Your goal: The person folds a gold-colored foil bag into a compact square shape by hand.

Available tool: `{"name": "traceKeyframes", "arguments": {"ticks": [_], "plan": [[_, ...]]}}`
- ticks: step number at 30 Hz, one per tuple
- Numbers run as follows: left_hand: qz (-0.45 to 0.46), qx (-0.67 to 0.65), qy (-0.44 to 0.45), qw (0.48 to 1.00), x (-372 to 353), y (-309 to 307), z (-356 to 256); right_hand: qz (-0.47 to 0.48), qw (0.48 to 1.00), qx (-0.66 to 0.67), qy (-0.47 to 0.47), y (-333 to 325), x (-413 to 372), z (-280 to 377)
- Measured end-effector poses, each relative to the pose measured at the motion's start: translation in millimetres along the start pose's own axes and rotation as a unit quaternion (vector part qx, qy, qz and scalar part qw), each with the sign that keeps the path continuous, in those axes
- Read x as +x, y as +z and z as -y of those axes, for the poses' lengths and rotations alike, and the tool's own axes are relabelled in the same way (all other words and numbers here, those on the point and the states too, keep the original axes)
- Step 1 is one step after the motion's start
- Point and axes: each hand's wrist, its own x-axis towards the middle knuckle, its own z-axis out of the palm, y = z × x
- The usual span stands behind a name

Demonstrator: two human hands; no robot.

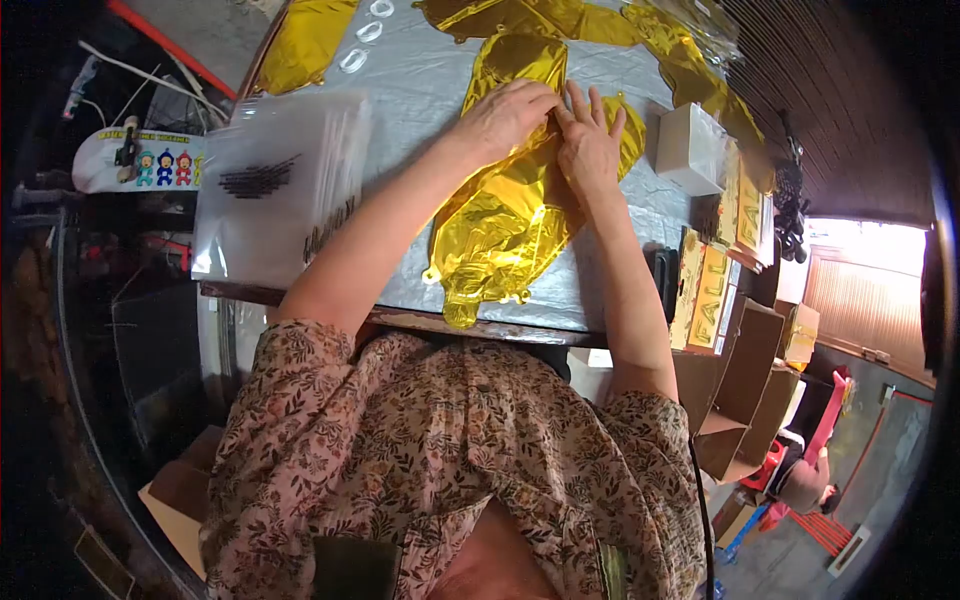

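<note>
A shiny gold foil balloon (515, 225), flat and wrinkled, lies on the table in front of me, its small tabs toward the near edge. My left hand (512, 118) rests on its upper part, fingers bent and closed on the foil. Right beside it, my right hand (590, 145) presses on the foil with fingers stretched and spread, the thumb close to the left fingertips. Whatever lies exactly between the fingertips is hidden. More gold foil balloons (535, 18) lie along the far side of the table.
Clear plastic bags (285, 190) are stacked at the left. White ribbon loops (369, 31) lie at the far left. A white box (690, 150) stands at the right, near packs marked FALL (708, 300). Cardboard boxes (738, 370) are beside the table. Another person (803, 480) is farther off.
</note>
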Motion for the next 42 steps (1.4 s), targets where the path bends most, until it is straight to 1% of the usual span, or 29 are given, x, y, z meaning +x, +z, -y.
{"name": "traceKeyframes", "arguments": {"ticks": [1, 3, 7, 9, 10, 12, 16, 19, 21, 23, 25, 26, 28, 29, 31, 32, 34, 36, 38, 40, 41, 42], "plan": [[-0.003, 0.003, -0.001, 1.000, -0.6, 0.0, 1.7, -0.002, 1.000, 0.000, -0.004, 0.3, 2.9, -0.3], [0.002, 0.006, -0.037, 0.999, -3.8, 2.8, -0.4, 0.023, 1.000, -0.008, 0.006, -1.5, 0.6, -0.7], [-0.005, 0.002, -0.039, 0.999, -8.2, 9.0, 3.2, 0.021, 1.000, 0.009, 0.012, -2.5, 2.6, -2.0], [-0.063, -0.002, -0.022, 0.998, -6.6, 11.8, 4.6, 0.039, 0.994, 0.083, 0.061, -2.8, 14.2, -9.8], [-0.064, -0.003, -0.021, 0.998, -5.9, 11.4, 5.3, 0.039, 0.994, 0.082, 0.061, -3.1, 19.5, -14.5], [-0.036, -0.011, -0.038, 0.999, -6.8, 11.2, 6.6, 0.007, 0.992, 0.111, 0.064, -1.8, 28.5, -24.3], [-0.034, -0.009, -0.023, 0.999, -8.4, 12.9, 9.8, 0.012, 0.996, 0.059, 0.061, 13.3, 44.9, -37.2], [-0.045, -0.007, -0.028, 0.999, -8.2, 12.4, 8.6, 0.015, 0.994, 0.083, 0.071, 26.0, 60.8, -49.8], [-0.003, 0.003, -0.042, 0.999, -8.4, 10.5, 7.7, 0.019, 0.994, 0.083, 0.074, 31.8, 72.6, -55.6], [-0.011, 0.001, -0.044, 0.999, -6.6, 8.0, 6.5, 0.017, 0.993, 0.084, 0.077, 32.1, 85.9, -60.1], [-0.009, -0.008, -0.052, 0.999, -8.0, 6.7, 3.1, 0.027, 0.994, 0.036, 0.099, 27.0, 86.2, -55.3], [-0.001, -0.012, -0.055, 0.998, -8.7, 6.1, 2.2, 0.030, 0.994, 0.035, 0.102, 22.9, 82.8, -54.9], [0.004, -0.011, -0.056, 0.998, -6.7, 5.6, 5.1, -0.031, 0.980, 0.173, 0.096, 13.1, 80.5, -53.9], [-0.001, -0.015, -0.056, 0.998, -6.5, 6.2, 5.0, -0.030, 0.980, 0.173, 0.097, 9.2, 73.2, -51.1], [-0.004, -0.018, -0.055, 0.998, -6.2, 5.3, 4.9, -0.025, 0.978, 0.199, 0.058, 2.9, 55.0, -46.2], [-0.004, -0.017, -0.058, 0.998, -5.8, 4.9, 4.7, -0.025, 0.978, 0.198, 0.060, 3.4, 48.9, -41.8], [0.000, -0.020, -0.059, 0.998, -6.5, 10.8, 6.2, -0.023, 0.982, 0.188, 0.012, 8.1, 32.5, -31.3], [-0.054, -0.014, -0.020, 0.998, -5.9, 12.7, 10.4, -0.020, 0.980, 0.196, 0.023, 6.6, 22.6, -27.5], [-0.052, -0.012, -0.026, 0.998, -5.6, 12.9, 10.4, -0.023, 0.978, 0.205, 0.025, 3.3, 23.4, -22.9], [-0.050, -0.008, -0.034, 0.998, -4.5, 9.5, 8.8, -0.041, 0.992, 0.120, 0.018, 4.6, 21.1, -18.6], [-0.046, -0.023, -0.032, 0.998, -3.6, 7.8, 8.6, -0.042, 0.991, 0.125, 0.016, 5.4, 22.2, -17.1], [-0.042, -0.039, -0.029, 0.998, -3.4, 6.5, 8.7, -0.017, 0.992, 0.125, 0.015, 6.2, 23.9, -18.2]]}}
